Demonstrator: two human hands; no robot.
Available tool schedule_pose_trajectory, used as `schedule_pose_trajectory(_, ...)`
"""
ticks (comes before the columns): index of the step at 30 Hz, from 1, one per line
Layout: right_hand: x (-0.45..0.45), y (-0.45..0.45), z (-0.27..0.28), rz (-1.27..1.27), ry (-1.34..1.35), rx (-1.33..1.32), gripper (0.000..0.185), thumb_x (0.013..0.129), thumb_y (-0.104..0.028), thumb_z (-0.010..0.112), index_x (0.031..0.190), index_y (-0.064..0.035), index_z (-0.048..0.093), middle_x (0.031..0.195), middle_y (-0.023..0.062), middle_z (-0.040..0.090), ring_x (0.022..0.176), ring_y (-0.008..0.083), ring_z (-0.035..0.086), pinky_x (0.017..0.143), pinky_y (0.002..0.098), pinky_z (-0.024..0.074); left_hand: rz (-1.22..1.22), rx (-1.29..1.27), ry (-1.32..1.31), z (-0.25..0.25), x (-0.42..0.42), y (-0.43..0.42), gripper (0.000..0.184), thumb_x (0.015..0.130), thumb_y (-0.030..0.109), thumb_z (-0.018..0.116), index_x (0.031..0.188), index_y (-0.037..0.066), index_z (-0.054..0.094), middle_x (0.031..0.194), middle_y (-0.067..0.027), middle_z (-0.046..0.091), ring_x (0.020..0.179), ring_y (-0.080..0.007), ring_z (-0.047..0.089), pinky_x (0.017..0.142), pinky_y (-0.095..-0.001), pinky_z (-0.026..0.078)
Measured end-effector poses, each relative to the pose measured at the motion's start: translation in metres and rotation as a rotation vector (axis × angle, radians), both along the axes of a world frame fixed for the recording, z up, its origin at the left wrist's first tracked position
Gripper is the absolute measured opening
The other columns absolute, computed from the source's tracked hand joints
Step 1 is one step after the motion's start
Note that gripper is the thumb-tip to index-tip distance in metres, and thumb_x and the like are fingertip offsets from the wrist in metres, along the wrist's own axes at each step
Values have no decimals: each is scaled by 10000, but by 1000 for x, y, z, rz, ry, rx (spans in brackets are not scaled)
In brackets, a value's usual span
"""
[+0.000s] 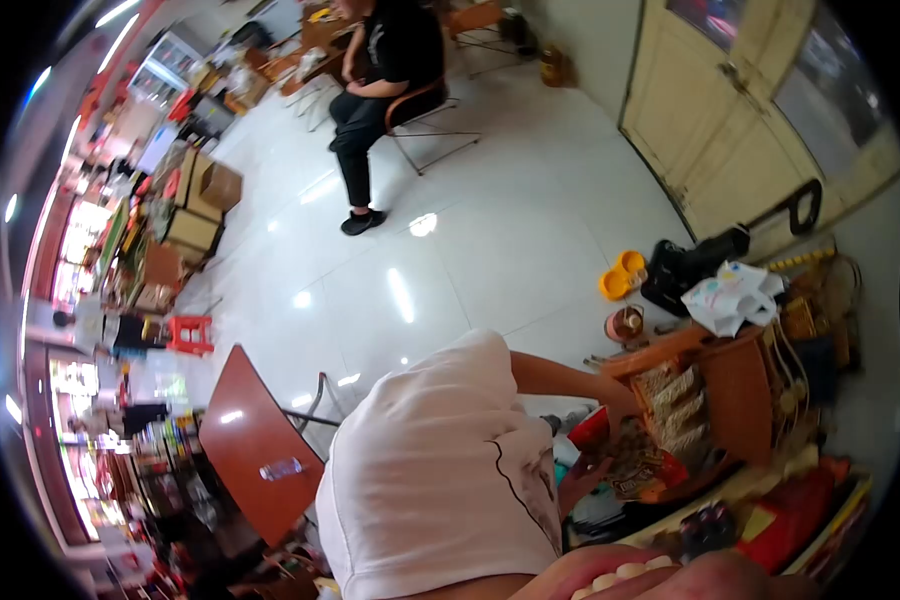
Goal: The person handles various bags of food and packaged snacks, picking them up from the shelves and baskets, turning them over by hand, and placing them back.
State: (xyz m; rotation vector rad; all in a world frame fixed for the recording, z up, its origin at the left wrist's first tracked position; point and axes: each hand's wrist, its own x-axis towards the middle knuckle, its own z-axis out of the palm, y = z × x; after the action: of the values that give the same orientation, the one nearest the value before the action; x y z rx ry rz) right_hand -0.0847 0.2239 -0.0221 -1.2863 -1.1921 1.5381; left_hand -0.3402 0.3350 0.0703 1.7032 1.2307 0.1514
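Note:
My left hand [622, 396] reaches over a wooden chair [742, 405] at right centre, beside a small red packet [589, 428]. Its fingers are too small and shadowed to show what they grip. Lower down, my right hand [582, 482] has its fingers curled at the left edge of a snack bag [652, 476] with red print and brown contents. Beige packaged food [674, 402] lies on the chair just beyond my hands. A white T-shirt [425, 470] fills the middle of the view and hides part of my arms.
A brown folding table [255, 445] bears a clear bottle [281, 469]. A seated person [378, 90] is across the tiled floor. Near the doors [710, 110] are a yellow double bowl [622, 275], a black bag [685, 268] and a white plastic bag [733, 298]. Boxes stand at left.

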Motion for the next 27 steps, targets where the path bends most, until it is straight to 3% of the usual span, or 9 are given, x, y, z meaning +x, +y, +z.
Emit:
schedule_pose_trajectory(2, -9, -52, 82, 105, -598, 549, 413, 820, -118, 731, 1177, 20, 575, 1158, 193, 621, 986, 261, 626, 818, 368, 497, -172, 195, -472, 15, 13, -25, 896, 627, 527, 828, 1306, 37, 508, 1212, -195, 602, 1134, -294, 570, 933, -383, 467)
schedule_pose_trajectory(3, -19, -86, 100, -21, -606, 477, 412, 818, -118, 734, 1173, 20, 577, 1150, 186, 625, 979, 252, 628, 814, 364, 498, -362, 224, -713, 24, 18, -46, 873, 650, 468, 841, 1323, 40, 487, 1224, -187, 604, 1143, -284, 570, 922, -383, 477)
schedule_pose_trajectory(6, -16, -168, 139, -499, -53, -46, 410, 811, -119, 745, 1161, 20, 584, 1128, 166, 637, 957, 225, 632, 802, 351, 502, -464, -56, -551, 56, 65, -113, 912, 650, 443, 857, 1366, 55, 446, 1285, -160, 568, 1172, -279, 548, 986, -374, 445)
schedule_pose_trajectory(9, 25, -259, 171, -793, 173, -137, 407, 804, -119, 756, 1149, 20, 591, 1106, 146, 650, 936, 198, 636, 790, 339, 506, -518, -303, -719, 49, 126, -184, 915, 683, 395, 843, 1382, 12, 395, 1339, -180, 529, 1211, -252, 532, 1009, -368, 434)
schedule_pose_trajectory(11, 54, -325, 173, -834, 194, -187, 447, 803, -95, 751, 1197, 8, 568, 1086, 62, 660, 926, 155, 618, 880, 321, 498, -529, -252, -415, 63, 157, -245, 909, 708, 352, 834, 1399, -3, 361, 1351, -176, 516, 1235, -241, 516, 1025, -359, 421)
schedule_pose_trajectory(14, 85, -438, 183, -1102, 353, -99, 481, 800, -110, 764, 1216, 9, 554, 1136, 80, 646, 1019, 158, 609, 892, 320, 501, -601, -420, -495, 71, 226, -355, 916, 716, 249, 837, 1432, 3, 322, 1379, -143, 487, 1265, -230, 477, 1056, -360, 385)
schedule_pose_trajectory(18, 39, -493, 217, -1386, 374, -43, 585, 803, -166, 771, 1288, -6, 484, 1184, 87, 617, 1068, 173, 584, 944, 334, 479, -931, -526, -617, 120, 249, -393, 935, 754, 161, 795, 1479, -1, 227, 1408, -119, 443, 1281, -204, 446, 1076, -349, 357)
schedule_pose_trajectory(21, 57, -565, 219, -1474, 491, 63, 690, 792, -146, 768, 1362, -10, 402, 1251, 92, 577, 1137, 188, 543, 986, 346, 451, -1066, -761, -445, 120, 305, -451, 944, 777, 124, 769, 1499, 7, 173, 1421, -113, 424, 1294, -196, 430, 1081, -345, 351)
schedule_pose_trajectory(27, 107, -688, 214, -1726, 243, 339, 957, 760, -15, 726, 1515, -69, 141, 1397, 118, 424, 1271, 211, 434, 1064, 361, 372, -1174, -849, -414, 126, 398, -580, 855, 797, 158, 766, 1467, 18, 254, 1438, -102, 406, 1322, -193, 400, 1102, -348, 328)
